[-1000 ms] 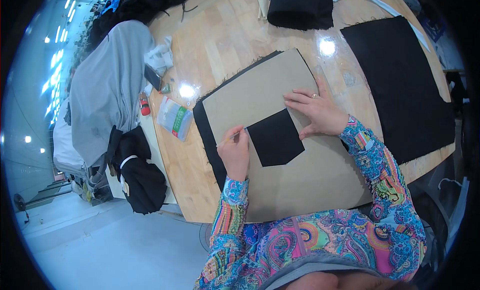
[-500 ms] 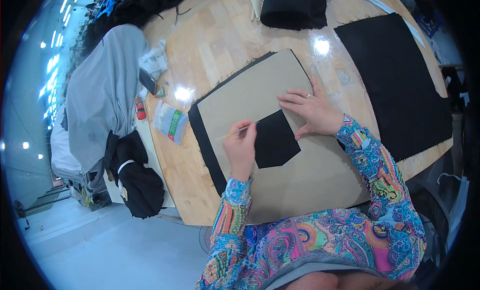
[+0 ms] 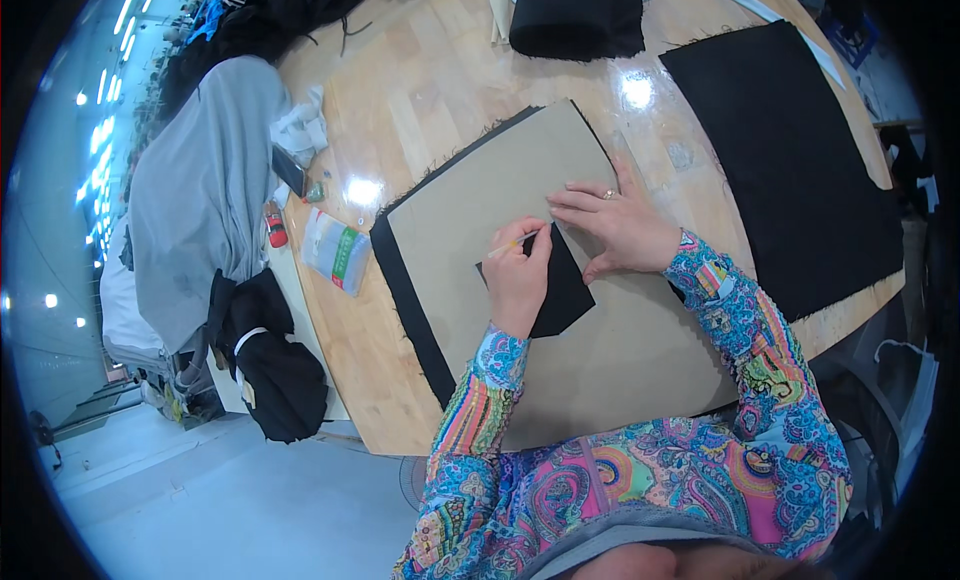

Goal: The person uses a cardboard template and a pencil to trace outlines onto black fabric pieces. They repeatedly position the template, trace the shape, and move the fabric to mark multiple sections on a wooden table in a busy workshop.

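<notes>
- At the middle of the beige sheet point(image 3: 480, 180): black five-sided patch point(image 3: 566, 292), partly covered by the left hand point(image 3: 518, 280). Separate piece or cut-out: cannot be told.
- Patch orientation: right edge slants from the upper corner down and to the right.
- Left hand: closed in a pinch on a slim pencil-like tool point(image 3: 514, 244). Tool axis rises from lower left to upper right, tip end toward the patch's upper corner.
- Key relation: the patch extends under and to the right of the left hand, which is the nearer hand.
- Right hand point(image 3: 628, 230): palm down on the sheet, fingers spread, gripping nothing; thumb just beside the patch's right edge.
- Below the sheet: black fabric point(image 3: 412, 310), showing along the left side.
- Outward, on the wooden table point(image 3: 390, 130): plastic packet point(image 3: 337, 250) to the left, black panel point(image 3: 790, 170) to the right, folded black bundle point(image 3: 577, 18) beyond.
</notes>
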### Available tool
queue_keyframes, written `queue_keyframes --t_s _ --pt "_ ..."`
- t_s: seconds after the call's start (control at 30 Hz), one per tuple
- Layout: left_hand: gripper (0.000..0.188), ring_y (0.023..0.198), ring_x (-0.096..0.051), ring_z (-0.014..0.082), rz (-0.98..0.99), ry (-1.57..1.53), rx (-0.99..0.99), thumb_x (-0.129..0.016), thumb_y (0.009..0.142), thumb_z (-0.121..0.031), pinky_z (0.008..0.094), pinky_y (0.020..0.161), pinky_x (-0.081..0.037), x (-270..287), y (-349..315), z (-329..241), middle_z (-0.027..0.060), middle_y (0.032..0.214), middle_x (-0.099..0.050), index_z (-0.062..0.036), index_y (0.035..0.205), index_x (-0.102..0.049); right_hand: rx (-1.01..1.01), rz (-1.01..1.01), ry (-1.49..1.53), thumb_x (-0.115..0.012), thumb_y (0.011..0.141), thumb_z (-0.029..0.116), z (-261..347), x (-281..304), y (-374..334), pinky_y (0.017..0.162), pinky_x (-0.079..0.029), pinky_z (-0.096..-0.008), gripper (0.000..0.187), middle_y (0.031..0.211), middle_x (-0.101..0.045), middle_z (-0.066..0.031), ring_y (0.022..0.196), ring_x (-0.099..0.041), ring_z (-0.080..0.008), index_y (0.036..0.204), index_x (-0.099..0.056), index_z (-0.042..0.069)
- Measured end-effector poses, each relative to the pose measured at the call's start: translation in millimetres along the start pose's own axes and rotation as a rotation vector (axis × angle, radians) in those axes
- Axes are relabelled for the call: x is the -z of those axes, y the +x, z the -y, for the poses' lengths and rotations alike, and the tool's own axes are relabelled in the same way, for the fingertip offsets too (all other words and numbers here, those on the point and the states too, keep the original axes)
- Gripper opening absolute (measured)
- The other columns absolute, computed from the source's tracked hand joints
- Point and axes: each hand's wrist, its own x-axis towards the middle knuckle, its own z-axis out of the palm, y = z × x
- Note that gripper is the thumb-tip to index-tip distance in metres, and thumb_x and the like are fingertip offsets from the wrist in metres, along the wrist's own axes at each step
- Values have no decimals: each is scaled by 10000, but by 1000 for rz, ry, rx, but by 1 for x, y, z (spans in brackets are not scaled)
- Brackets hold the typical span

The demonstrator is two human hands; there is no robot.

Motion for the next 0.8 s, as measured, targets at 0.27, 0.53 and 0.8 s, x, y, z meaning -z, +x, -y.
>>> queue_keyframes --t_s 0.27,0.53,0.8 --pt "75 659 -586 74 -118 -362 311 -638 874 -72 214 604 -455 32 -13 2 29 753 -653 -1 899 -638 5 -15 12 -835 590 418 -1 -1 -1 1108 -28 -652 892 1419 -416 -23 1359 -322 -213 1339 -483 84" --pt "65 692 -572 36 -219 -300 405 -653 876 -55 177 616 -438 77 -29 40 32 786 -649 0 879 -619 -1 1 17 -833 596 421 -1 1 0 1116 -6 -640 898 1428 -410 -15 1362 -318 -208 1347 -473 85" --pt "109 600 -561 40 -190 -151 331 -655 860 -94 208 541 -434 70 -26 29 14 680 -644 12 875 -640 -9 6 19 -838 582 395 -1 0 -1 1125 8 -617 923 1450 -398 -10 1364 -326 -222 1366 -454 96"
